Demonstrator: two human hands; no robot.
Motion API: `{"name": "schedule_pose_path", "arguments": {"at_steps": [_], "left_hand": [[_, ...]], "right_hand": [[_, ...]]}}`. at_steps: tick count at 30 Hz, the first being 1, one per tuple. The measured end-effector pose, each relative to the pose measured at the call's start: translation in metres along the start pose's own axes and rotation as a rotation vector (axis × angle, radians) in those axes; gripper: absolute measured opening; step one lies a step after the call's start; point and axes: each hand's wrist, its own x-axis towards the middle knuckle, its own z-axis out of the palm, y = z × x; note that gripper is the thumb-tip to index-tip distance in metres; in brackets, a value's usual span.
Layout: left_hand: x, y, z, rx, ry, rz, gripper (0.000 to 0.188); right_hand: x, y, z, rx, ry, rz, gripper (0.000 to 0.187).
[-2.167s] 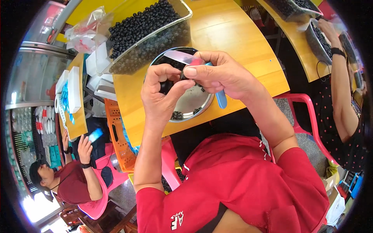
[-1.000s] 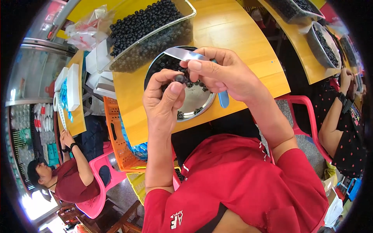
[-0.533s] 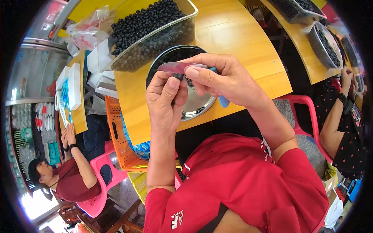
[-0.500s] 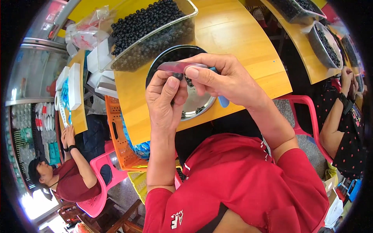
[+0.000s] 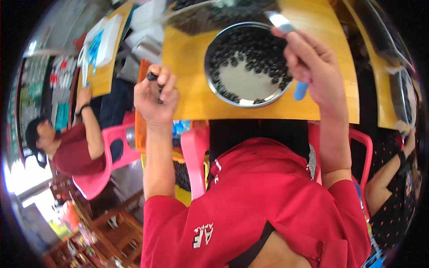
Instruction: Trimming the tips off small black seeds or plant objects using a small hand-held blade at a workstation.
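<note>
My right hand (image 5: 315,67) is closed round a small knife with a blue handle (image 5: 300,91), its blade pointing up and away over the table. Left of the table edge, my left hand (image 5: 156,98) is raised with its fingers curled. A small dark round piece (image 5: 152,76) shows at the thumb and forefinger, and more dark pieces show in the palm; their kind I cannot tell. Between my hands, a round metal bowl (image 5: 245,104) stands on the table, with many dark pieces heaped at its far side and round its edge.
A clear plastic bin (image 5: 196,20) of dark round pieces stands beyond the bowl on the wooden table (image 5: 190,89). An orange crate (image 5: 141,120) and a pink chair (image 5: 195,152) are near my left arm. People sit at tables on the left (image 5: 73,161) and right (image 5: 380,192).
My hands were together over the bowl, the blade by a dark piece. They have moved apart, the left toward the crate, the right to the bowl's right. The view has shifted.
</note>
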Motion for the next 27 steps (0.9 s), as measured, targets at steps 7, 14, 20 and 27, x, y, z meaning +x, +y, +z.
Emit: {"name": "schedule_pose_path", "arguments": {"at_steps": [7, 14, 20, 27], "left_hand": [[-0.205, 0.082, -0.077, 0.556, 0.627, 0.031, 0.024], [-0.432, 0.063, -0.165, 0.763, 1.321, -0.215, 0.031], [-0.358, 0.038, -0.162, 1.162, 1.368, -0.154, 0.054], [-0.077, 0.022, 0.09, 0.373, -0.205, 0.349, 0.051]], "right_hand": [[0.007, 0.006, -0.003, 0.05, -0.058, -0.001, 0.028], [0.006, 0.011, 0.001, 0.052, -0.062, 0.022, 0.028], [0.0, 0.007, 0.001, -0.179, -0.044, 0.003, 0.028], [-0.001, 0.005, -0.012, -0.231, 0.011, 0.037, 0.031]]}}
